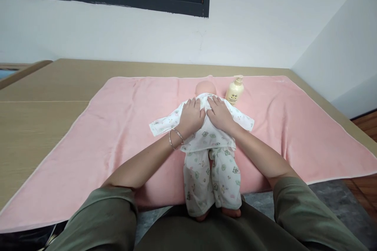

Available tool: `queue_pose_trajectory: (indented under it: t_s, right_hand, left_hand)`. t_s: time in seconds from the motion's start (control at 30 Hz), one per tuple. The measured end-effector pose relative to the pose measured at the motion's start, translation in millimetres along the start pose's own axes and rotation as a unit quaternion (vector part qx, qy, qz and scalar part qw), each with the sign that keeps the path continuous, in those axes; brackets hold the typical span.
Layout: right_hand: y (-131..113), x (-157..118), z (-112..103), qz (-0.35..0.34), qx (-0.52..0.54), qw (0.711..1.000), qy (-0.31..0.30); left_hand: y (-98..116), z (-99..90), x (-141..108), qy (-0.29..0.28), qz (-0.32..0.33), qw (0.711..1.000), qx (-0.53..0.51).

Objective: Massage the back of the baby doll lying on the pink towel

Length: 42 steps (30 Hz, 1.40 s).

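Note:
A baby doll (207,135) in white printed pyjamas lies on a pink blanket (141,113), its head at the far side and its feet against my body. My left hand (192,117) rests flat on the left side of the doll's upper body, fingers stretched out. On the other side, my right hand (219,113) lies flat on the pyjama top, fingers extended towards the shoulder. The doll's long sleeves spread out to both sides. Close to its right sleeve stands a cream pump bottle (235,91), upright and touched by neither hand.
The blanket covers much of a wooden table (44,113) and hangs over its near edge. Behind the table rises a white wall (250,27) with a dark window frame (203,4). Another wall closes off the right side.

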State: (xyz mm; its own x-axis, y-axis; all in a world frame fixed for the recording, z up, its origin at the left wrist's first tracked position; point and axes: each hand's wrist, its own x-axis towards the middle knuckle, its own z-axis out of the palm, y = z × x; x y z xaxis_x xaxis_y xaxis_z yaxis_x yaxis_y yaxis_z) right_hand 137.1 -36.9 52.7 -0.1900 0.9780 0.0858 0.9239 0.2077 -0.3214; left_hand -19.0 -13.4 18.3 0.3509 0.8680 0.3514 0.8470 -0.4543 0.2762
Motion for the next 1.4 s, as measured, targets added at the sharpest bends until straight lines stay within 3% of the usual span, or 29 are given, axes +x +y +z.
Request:
queue_pose_trajectory:
  t_s: [0.43, 0.63, 0.77, 0.9, 1.23, 1.4]
  right_hand:
    - [13.7, 5.1, 2.6, -0.018, 0.056, 0.997, 0.042]
    - [7.2, 3.6, -2.0, -0.002, 0.007, 1.0, 0.027]
    - [-11.5, -10.6, -6.2, 0.017, -0.027, 0.999, -0.017]
    - [-19.3, -20.0, -7.9, -0.005, -0.039, 0.999, -0.03]
    - [19.0, 9.1, -19.3, -0.025, 0.086, 0.996, -0.012]
    - [-2.9, -9.3, -17.7, -0.014, -0.023, 0.999, -0.027]
  left_hand:
    - [23.5, -8.4, -23.7, -0.018, 0.014, 0.999, 0.036]
    - [13.6, -11.2, -4.4, -0.006, -0.024, 1.0, -0.008]
    - [6.4, -19.3, 9.0, -0.036, -0.039, 0.998, -0.024]
    - [1.4, -26.6, 14.8, -0.066, -0.04, 0.996, -0.04]
    - [22.1, -14.2, -18.9, -0.021, 0.028, 0.999, -0.017]
    - [11.6, -19.9, -1.1, -0.025, 0.009, 0.998, -0.061]
